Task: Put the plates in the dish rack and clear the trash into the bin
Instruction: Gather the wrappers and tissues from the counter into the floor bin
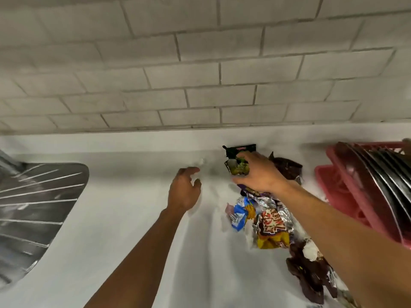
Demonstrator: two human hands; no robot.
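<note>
Left of the pink dish rack [355,205], the right hand [259,175] pinches a green wrapper [236,166], its blurred print possibly "ONION". Farther left, the left hand [184,192] hovers slack, holding nothing.

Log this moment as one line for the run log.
plates in dish rack | wrappers on counter | right hand over green packet, grip unclear | left hand open, empty

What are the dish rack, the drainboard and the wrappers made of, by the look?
Dish rack: likely moulded plastic, matte pink, slotted walls. Drainboard: probably stainless steel, grey with bright glints along pressed ribs. Wrappers: seemingly thin metallised film, crinkled, silver inner faces showing. The green packet the right hand grips looks like similar glossy film. Blur hides finer finish.
</note>
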